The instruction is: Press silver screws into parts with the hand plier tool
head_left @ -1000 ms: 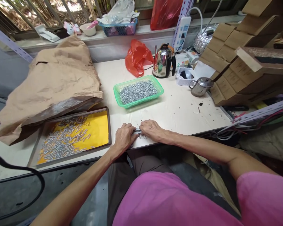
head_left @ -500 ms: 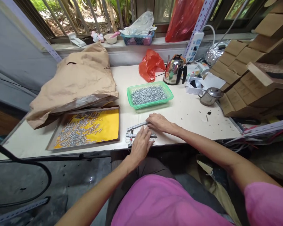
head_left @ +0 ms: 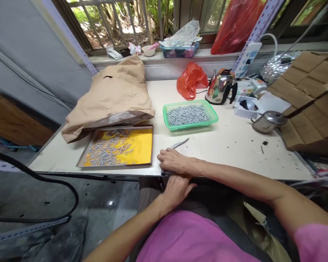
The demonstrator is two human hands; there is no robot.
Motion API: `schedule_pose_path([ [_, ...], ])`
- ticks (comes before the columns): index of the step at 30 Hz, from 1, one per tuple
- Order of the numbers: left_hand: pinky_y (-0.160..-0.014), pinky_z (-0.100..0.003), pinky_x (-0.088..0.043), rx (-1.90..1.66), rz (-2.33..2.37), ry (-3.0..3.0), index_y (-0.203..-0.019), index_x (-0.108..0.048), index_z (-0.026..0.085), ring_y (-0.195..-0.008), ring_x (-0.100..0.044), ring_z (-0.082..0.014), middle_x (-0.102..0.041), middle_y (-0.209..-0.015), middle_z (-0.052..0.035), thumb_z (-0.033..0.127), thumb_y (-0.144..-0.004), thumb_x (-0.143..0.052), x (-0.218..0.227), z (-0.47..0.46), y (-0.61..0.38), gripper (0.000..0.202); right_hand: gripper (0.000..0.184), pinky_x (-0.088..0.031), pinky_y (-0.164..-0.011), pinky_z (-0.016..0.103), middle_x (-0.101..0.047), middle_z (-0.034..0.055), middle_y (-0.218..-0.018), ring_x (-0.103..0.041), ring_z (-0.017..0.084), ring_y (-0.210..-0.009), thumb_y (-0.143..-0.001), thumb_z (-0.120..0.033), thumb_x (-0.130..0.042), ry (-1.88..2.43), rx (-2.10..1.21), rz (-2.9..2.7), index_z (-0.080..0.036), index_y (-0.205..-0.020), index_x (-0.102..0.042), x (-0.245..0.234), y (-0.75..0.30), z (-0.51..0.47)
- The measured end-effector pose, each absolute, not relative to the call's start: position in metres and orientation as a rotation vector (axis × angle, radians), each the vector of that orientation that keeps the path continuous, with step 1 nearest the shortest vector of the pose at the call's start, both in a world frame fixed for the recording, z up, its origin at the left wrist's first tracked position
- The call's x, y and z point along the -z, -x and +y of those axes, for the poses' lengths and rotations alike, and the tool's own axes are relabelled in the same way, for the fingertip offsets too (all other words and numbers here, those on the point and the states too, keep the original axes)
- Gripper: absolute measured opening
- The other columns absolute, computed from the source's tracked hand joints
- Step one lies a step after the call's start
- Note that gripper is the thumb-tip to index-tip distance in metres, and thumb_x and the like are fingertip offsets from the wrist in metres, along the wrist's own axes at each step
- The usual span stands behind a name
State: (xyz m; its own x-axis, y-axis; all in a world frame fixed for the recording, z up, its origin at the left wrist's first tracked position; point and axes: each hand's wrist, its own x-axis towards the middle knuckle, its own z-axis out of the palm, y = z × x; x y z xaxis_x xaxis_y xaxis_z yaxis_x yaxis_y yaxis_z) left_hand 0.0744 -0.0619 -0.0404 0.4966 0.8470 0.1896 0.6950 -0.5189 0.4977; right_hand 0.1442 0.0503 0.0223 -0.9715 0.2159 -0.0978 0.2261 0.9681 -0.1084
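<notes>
A grey metal lever tool (head_left: 179,143) lies at the front edge of the table, its upper arm pointing to the back right. My right hand (head_left: 175,161) covers the tool's left end, fingers curled down over it and closed. My left hand (head_left: 177,189) is just below, at the table edge, its thumb sticking out to the right. The left fingertips are hidden under my right hand, so their grip cannot be seen. Behind the tool stands a green plastic basket (head_left: 168,125) full of small metal pins. At left a shallow tray (head_left: 144,145) with a yellow bottom holds many loose longer pins.
A big brown paper sack (head_left: 112,94) leans behind the tray. At the back are a red plastic bag (head_left: 190,82) and a steel kettle (head_left: 220,89). A metal pot (head_left: 268,122), a small white box (head_left: 244,111) and stacked cardboard (head_left: 308,109) stand at right.
My right hand has moved from the lever's far end to the tool's left end. My left hand has drawn back toward the table edge. The camera view has swung left.
</notes>
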Motion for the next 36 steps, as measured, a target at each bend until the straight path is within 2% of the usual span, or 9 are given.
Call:
schedule_pose_path([
  [4, -0.08, -0.03, -0.051, -0.747, 1.281, -2.451, -0.105, -0.064, 0.02, -0.088, -0.063, -0.0178, -0.069, -0.095, -0.0062, 0.023, -0.094, -0.047, 0.016, -0.078, -0.032, 0.021, 0.01, -0.037, -0.081, 0.034, -0.059, 0.0092, -0.097, -0.047, 0.021, -0.092, -0.089, -0.015, -0.052, -0.211, 0.294, 3.161, -0.015, -0.086, -0.062, -0.015, -0.146, 0.046],
  [7, -0.078, -0.03, -0.049, -0.809, 1.87, -2.247, -0.097, -0.066, 0.019, -0.084, -0.061, -0.018, -0.068, -0.088, -0.0067, 0.025, -0.095, -0.042, -0.003, -0.062, 0.026, 0.024, 0.012, -0.041, -0.079, 0.031, -0.059, 0.0077, -0.093, -0.051, 0.019, -0.086, -0.092, -0.016, -0.048, -0.185, 0.467, 3.246, -0.015, -0.093, -0.059, 0.003, -0.15, 0.051],
  [11, -0.085, -0.033, -0.047, -0.524, 2.275, -2.062, -0.094, -0.067, 0.018, -0.092, -0.061, -0.0221, -0.067, -0.092, -0.009, 0.026, -0.092, -0.044, -0.01, -0.021, 0.094, 0.025, 0.024, -0.045, -0.079, 0.027, -0.062, 0.0089, -0.1, -0.056, 0.016, -0.091, -0.097, -0.016, -0.036, -0.299, 0.712, 3.446, -0.017, -0.105, -0.058, 0.017, -0.151, 0.049],
  [14, -0.086, -0.032, -0.047, -0.263, 2.306, -2.056, -0.09, -0.069, 0.017, -0.096, -0.061, -0.0237, -0.067, -0.094, -0.0103, 0.024, -0.09, -0.044, -0.006, -0.001, 0.114, 0.025, 0.026, -0.046, -0.085, 0.031, -0.065, 0.0093, -0.101, -0.059, 0.017, -0.096, -0.098, -0.019, -0.034, -0.681, 0.654, 3.576, -0.019, -0.108, -0.059, 0.0, -0.156, 0.058],
  [19, -0.084, -0.031, -0.046, -0.056, 2.347, -2.041, -0.085, -0.069, 0.017, -0.096, -0.063, -0.0251, -0.069, -0.093, -0.0114, 0.025, -0.088, -0.04, 0.001, 0.016, 0.124, 0.029, 0.032, -0.042, -0.095, 0.038, -0.065, 0.0097, -0.111, -0.056, 0.021, -0.107, -0.099, -0.022, -0.033, -1.736, 0.193, 3.426, -0.02, -0.113, -0.061, -0.06, -0.182, 0.115],
  [22, -0.081, -0.032, -0.046, -0.044, 2.341, -2.003, -0.088, -0.069, 0.017, -0.094, -0.065, -0.0264, -0.071, -0.095, -0.0116, 0.027, -0.087, -0.04, 0.007, 0.027, 0.133, 0.03, 0.029, -0.042, -0.096, 0.036, -0.059, 0.011, -0.122, -0.053, 0.021, -0.114, -0.096, -0.022, -0.041, -1.908, 0.128, 3.335, -0.018, -0.117, -0.061, -0.08, -0.199, 0.139],
  [27, -0.075, -0.034, -0.047, -0.046, 2.311, -1.983, -0.084, -0.069, 0.017, -0.088, -0.066, -0.0287, -0.072, -0.092, -0.0131, 0.027, -0.085, -0.038, 0.004, 0.037, 0.136, 0.033, 0.026, -0.046, -0.082, 0.027, -0.063, 0.0071, -0.104, -0.06, 0.016, -0.093, -0.098, -0.026, -0.042, -1.554, 0.366, 3.24, -0.018, -0.107, -0.065, -0.054, -0.206, 0.1],
  [31, -0.073, -0.03, -0.049, -0.332, 2.233, -1.828, -0.083, -0.07, 0.018, -0.087, -0.067, -0.0261, -0.072, -0.09, -0.01, 0.033, -0.078, -0.047, -0.016, 0.025, 0.109, 0.027, 0.025, -0.044, -0.074, 0.026, -0.062, 0.0058, -0.101, -0.061, 0.016, -0.086, -0.093, -0.035, -0.053, -1.182, 0.531, 3.015, -0.019, -0.108, -0.065, -0.019, -0.207, 0.048],
  [36, -0.048, -0.023, -0.042, -0.647, 1.788, -1.248, -0.088, -0.07, 0.014, -0.052, -0.056, -0.0132, -0.065, -0.063, -0.0013, 0.049, -0.065, -0.065, -0.029, -0.005, 0.044, 0.042, 0.017, -0.04, -0.071, 0.027, -0.06, 0.0077, -0.102, -0.059, 0.017, -0.087, -0.094, -0.025, -0.05, -1.19, 0.383, 2.831, -0.016, -0.1, -0.063, 0.002, -0.21, 0.03],
])
